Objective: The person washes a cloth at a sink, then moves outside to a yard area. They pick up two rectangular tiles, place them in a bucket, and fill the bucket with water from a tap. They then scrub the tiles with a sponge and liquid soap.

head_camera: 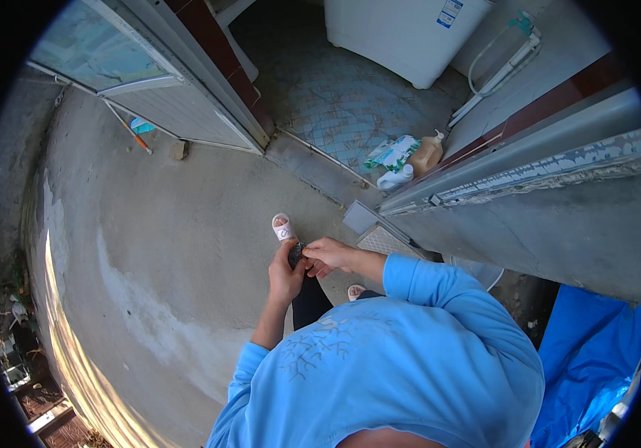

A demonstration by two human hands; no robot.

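A small dark, speckled object (296,255) is held between my two hands in front of my body; its exact kind is too small to tell. My left hand (285,275) grips it from the near left side. From the right, my right hand (329,256) pinches its edge with thumb and fingers. Below the hands, a foot in a light slide sandal (282,228) stands on the concrete floor (186,224). Part of the object is covered by my fingers.
Ahead, a doorway with a raised sill (320,168) opens onto a tiled floor and a white appliance (404,39). Jugs (396,178) and a soft pack (396,152) stand inside the sill. An open door (175,106) is at left, a blue tarp (589,347) at right.
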